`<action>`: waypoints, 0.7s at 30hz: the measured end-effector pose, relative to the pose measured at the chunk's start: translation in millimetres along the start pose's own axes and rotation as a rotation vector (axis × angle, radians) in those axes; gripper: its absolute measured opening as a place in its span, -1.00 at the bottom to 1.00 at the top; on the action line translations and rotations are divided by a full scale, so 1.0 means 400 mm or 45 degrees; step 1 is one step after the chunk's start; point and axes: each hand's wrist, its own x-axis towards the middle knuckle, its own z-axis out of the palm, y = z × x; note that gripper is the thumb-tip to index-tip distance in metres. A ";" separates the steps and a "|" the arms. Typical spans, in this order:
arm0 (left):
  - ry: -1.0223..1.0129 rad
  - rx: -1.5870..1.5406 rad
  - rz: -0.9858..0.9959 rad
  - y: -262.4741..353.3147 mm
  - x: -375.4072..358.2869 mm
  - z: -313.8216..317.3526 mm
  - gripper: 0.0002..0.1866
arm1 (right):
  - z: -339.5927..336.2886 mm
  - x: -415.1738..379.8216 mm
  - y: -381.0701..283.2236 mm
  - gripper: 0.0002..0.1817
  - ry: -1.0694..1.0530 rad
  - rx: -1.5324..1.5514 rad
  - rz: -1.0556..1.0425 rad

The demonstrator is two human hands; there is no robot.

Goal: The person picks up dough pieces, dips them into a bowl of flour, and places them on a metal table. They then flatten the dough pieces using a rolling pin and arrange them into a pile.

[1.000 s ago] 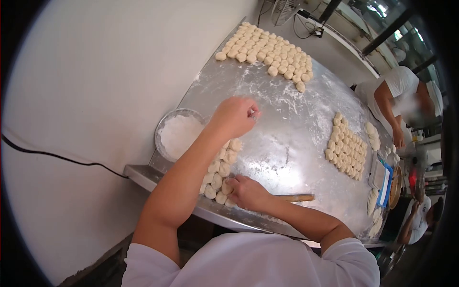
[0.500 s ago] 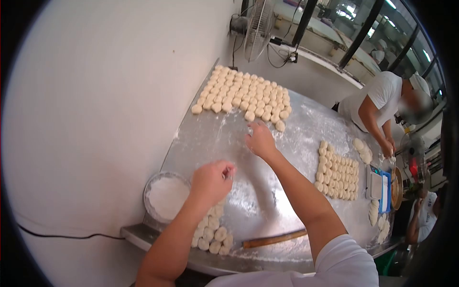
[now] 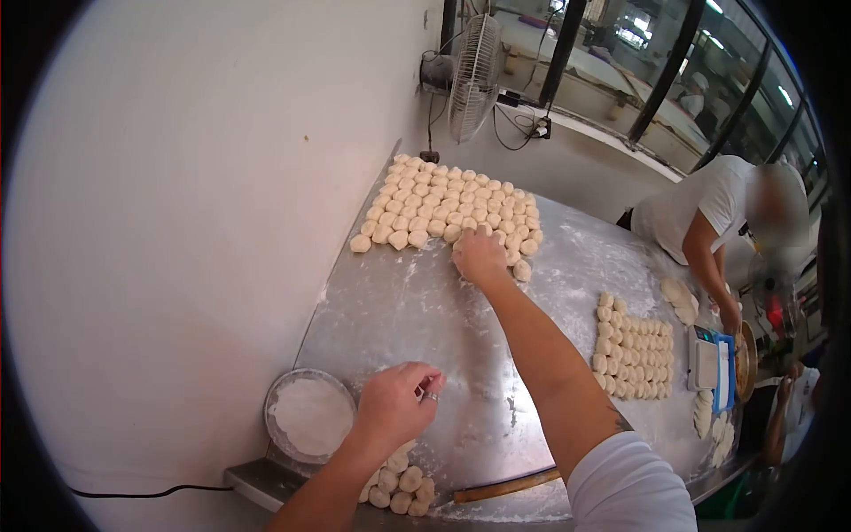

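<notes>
My right hand (image 3: 480, 258) was at the near edge of the far dough balls (image 3: 441, 200), its grip hidden; my left hand (image 3: 398, 401), right of the flour bowl (image 3: 282, 440), curled, contents I could not tell.

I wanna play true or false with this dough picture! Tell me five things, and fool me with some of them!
1. The bowl has white powder in it. True.
2. The right hand is holding the wooden stick. False: the right hand is at the edge of the large batch of dough balls, and the wooden stick lies on the metal table.
3. The left hand wears a ring. True.
4. The fan stands in the middle of the table. False: the fan is past the table's far edge, beside the windows.
5. A smaller batch of dough balls lies near the blue tray. True.
</notes>
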 end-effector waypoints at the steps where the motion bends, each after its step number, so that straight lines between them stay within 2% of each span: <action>1: 0.009 0.003 -0.005 -0.001 -0.001 -0.002 -0.90 | -0.003 -0.003 -0.003 -0.49 0.000 0.004 0.004; 4: 0.014 0.004 -0.001 0.002 -0.002 -0.010 -0.90 | -0.053 -0.011 0.001 -0.51 -0.092 0.049 0.013; 13: 0.047 0.017 0.057 0.005 -0.003 -0.019 -0.90 | 0.008 0.005 0.020 -0.57 -0.028 -0.002 -0.069; 16: 0.063 0.023 0.040 0.006 -0.003 -0.018 -0.90 | 0.033 0.015 0.034 -0.66 0.088 -0.031 -0.058; 19: 0.056 0.036 0.016 -0.002 -0.003 -0.028 -0.90 | 0.050 0.052 0.101 -0.66 0.135 0.128 -0.146; 21: 0.084 -0.001 0.034 -0.006 -0.002 -0.033 -0.90 | 0.043 0.097 0.161 -0.63 0.061 0.391 -0.157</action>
